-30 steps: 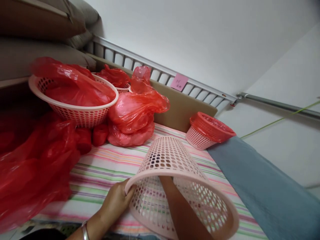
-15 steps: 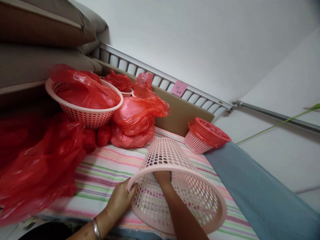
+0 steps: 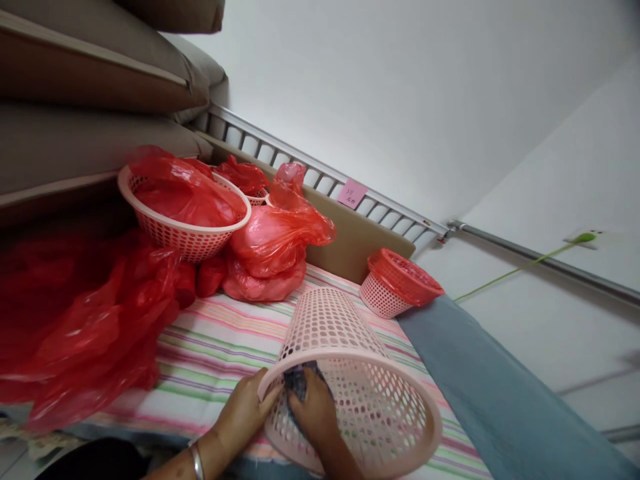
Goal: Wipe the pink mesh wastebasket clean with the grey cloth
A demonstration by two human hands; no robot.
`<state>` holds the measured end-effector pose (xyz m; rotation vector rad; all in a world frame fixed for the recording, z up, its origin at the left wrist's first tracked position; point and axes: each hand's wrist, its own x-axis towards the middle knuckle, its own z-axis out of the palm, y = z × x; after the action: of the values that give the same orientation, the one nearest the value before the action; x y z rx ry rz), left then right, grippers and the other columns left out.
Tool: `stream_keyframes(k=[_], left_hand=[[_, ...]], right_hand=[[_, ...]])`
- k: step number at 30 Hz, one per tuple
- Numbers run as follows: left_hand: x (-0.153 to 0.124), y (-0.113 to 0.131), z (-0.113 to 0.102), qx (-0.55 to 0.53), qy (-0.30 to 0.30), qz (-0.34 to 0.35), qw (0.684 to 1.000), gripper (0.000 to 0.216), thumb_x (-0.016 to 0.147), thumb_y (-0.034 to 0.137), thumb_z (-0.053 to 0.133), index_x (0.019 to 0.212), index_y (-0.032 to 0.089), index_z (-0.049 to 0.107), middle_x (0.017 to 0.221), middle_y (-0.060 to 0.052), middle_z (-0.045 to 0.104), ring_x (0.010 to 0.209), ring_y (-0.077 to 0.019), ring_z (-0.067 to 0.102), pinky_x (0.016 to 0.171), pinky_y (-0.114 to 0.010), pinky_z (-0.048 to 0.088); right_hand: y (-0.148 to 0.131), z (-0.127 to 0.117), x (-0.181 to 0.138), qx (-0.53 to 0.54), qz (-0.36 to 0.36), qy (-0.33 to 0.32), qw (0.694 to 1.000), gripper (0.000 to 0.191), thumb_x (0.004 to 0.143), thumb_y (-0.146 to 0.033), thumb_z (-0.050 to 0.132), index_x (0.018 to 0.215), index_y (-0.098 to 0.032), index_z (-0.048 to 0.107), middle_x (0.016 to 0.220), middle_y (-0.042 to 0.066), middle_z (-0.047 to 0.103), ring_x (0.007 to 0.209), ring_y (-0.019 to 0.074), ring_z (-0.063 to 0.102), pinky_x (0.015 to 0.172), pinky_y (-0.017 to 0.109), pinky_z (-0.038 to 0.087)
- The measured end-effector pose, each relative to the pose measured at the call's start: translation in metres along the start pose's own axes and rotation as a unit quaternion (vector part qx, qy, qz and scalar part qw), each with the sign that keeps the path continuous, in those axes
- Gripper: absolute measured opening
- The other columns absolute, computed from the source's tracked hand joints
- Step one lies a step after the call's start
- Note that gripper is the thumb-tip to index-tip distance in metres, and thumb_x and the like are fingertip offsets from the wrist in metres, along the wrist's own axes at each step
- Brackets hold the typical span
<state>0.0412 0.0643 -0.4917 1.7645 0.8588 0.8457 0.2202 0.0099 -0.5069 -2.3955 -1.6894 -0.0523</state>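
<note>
A pink perforated plastic basket (image 3: 340, 327) lies on its side on a striped cloth (image 3: 215, 347), its wide mouth facing me. My left hand (image 3: 245, 407) grips the left part of the rim, thumb inside and fingers outside. Inside the mouth, my right hand (image 3: 317, 407) presses a dark grey-blue cloth (image 3: 296, 381) against the upper left inner wall, near the rim. The fingers of that hand are bent over the cloth, and part of the cloth is hidden behind them.
Another pink basket with red plastic bags (image 3: 200, 237) stands at back left, beside a tied red bag (image 3: 280, 240). Loose red plastic (image 3: 100, 333) spreads at the left. Back right is a basket wrapped in red plastic (image 3: 387, 293). Stacked cushions (image 3: 100, 147) rise upper left.
My right hand has come back from deep inside the basket to near the rim at the left, bringing the dark cloth into view. My left hand keeps its hold on the rim.
</note>
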Motion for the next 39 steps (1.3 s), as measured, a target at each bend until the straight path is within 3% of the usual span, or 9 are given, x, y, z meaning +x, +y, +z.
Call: stream_keyframes(k=[5, 9, 15, 20, 25, 28, 32, 36, 39], left_hand=[[0.003, -0.002, 0.001, 0.013, 0.014, -0.016, 1.000, 0.026, 0.084, 0.034, 0.049, 0.093, 0.017, 0.067, 0.086, -0.007, 0.075, 0.083, -0.0219, 0.068, 0.076, -0.026, 0.048], [0.006, -0.005, 0.004, -0.001, 0.010, -0.016, 1.000, 0.029, 0.085, 0.035, 0.047, 0.094, 0.017, 0.068, 0.090, -0.007, 0.075, 0.086, -0.0219, 0.068, 0.079, -0.026, 0.048], [0.011, -0.008, 0.001, -0.009, 0.007, -0.032, 0.999, 0.034, 0.086, 0.039, 0.047, 0.093, 0.015, 0.070, 0.090, -0.009, 0.076, 0.087, -0.0246, 0.068, 0.079, -0.028, 0.049], [0.023, -0.007, -0.008, 0.012, 0.009, -0.052, 0.999, 0.038, 0.086, 0.043, 0.045, 0.082, 0.014, 0.069, 0.080, -0.008, 0.075, 0.077, -0.0251, 0.068, 0.070, -0.029, 0.050], [0.029, -0.010, -0.003, -0.012, 0.026, -0.069, 0.997, 0.035, 0.081, 0.044, 0.052, 0.092, 0.015, 0.068, 0.093, -0.009, 0.075, 0.088, -0.0255, 0.067, 0.079, -0.031, 0.050], [0.018, -0.014, 0.015, -0.085, -0.029, -0.105, 0.990, 0.042, 0.075, 0.047, 0.060, 0.100, 0.014, 0.064, 0.094, -0.010, 0.074, 0.085, -0.0237, 0.068, 0.078, -0.032, 0.052], [0.002, -0.021, 0.043, -0.136, -0.108, -0.213, 0.962, 0.056, 0.076, 0.066, 0.045, 0.072, 0.012, 0.060, 0.044, -0.002, 0.059, 0.037, -0.0158, 0.055, 0.040, -0.026, 0.045], [0.000, -0.027, 0.057, -0.178, -0.084, -0.196, 0.961, 0.059, 0.075, 0.070, 0.041, 0.069, 0.014, 0.057, 0.041, 0.002, 0.052, 0.035, -0.0131, 0.051, 0.037, -0.023, 0.042], [0.003, -0.026, 0.058, -0.184, -0.080, -0.191, 0.961, 0.058, 0.076, 0.069, 0.040, 0.068, 0.015, 0.056, 0.039, 0.002, 0.051, 0.034, -0.0135, 0.050, 0.036, -0.023, 0.040]], right_hand=[[0.011, 0.026, -0.045, 0.007, -0.045, 0.018, 0.999, 0.051, 0.073, -0.034, 0.055, 0.122, -0.017, 0.054, 0.115, 0.013, 0.062, 0.107, 0.0282, 0.058, 0.092, 0.037, 0.045], [0.012, 0.031, -0.043, -0.003, -0.040, 0.040, 0.998, 0.049, 0.071, -0.027, 0.056, 0.119, -0.019, 0.055, 0.111, 0.011, 0.063, 0.103, 0.0270, 0.059, 0.089, 0.036, 0.046], [0.013, 0.001, 0.030, -0.038, 0.005, 0.073, 0.997, 0.043, 0.073, -0.022, 0.053, 0.115, -0.017, 0.059, 0.105, 0.011, 0.064, 0.100, 0.0265, 0.058, 0.089, 0.035, 0.043], [0.035, -0.001, 0.099, -0.065, 0.019, 0.099, 0.993, 0.034, 0.080, -0.032, 0.051, 0.109, -0.019, 0.065, 0.118, 0.011, 0.061, 0.117, 0.0310, 0.047, 0.105, 0.044, 0.024], [0.043, 0.009, 0.127, -0.053, 0.012, 0.091, 0.994, 0.039, 0.083, -0.034, 0.050, 0.117, -0.019, 0.061, 0.127, 0.011, 0.056, 0.126, 0.0302, 0.038, 0.109, 0.044, 0.014], [0.044, 0.008, 0.129, -0.041, 0.004, 0.070, 0.997, 0.032, 0.083, -0.032, 0.049, 0.110, -0.021, 0.065, 0.121, 0.009, 0.060, 0.123, 0.0279, 0.042, 0.107, 0.041, 0.020], [0.036, 0.002, 0.114, -0.025, 0.028, 0.053, 0.998, 0.032, 0.084, -0.035, 0.048, 0.105, -0.020, 0.066, 0.111, 0.010, 0.065, 0.112, 0.0263, 0.053, 0.099, 0.036, 0.033], [0.016, 0.001, 0.059, -0.010, 0.069, 0.052, 0.996, 0.037, 0.082, -0.037, 0.049, 0.107, -0.015, 0.063, 0.101, 0.012, 0.067, 0.095, 0.0251, 0.062, 0.084, 0.032, 0.045], [0.005, 0.011, 0.000, 0.028, 0.062, 0.044, 0.997, 0.036, 0.079, -0.034, 0.052, 0.108, -0.017, 0.062, 0.103, 0.011, 0.066, 0.098, 0.0250, 0.061, 0.087, 0.032, 0.046]])
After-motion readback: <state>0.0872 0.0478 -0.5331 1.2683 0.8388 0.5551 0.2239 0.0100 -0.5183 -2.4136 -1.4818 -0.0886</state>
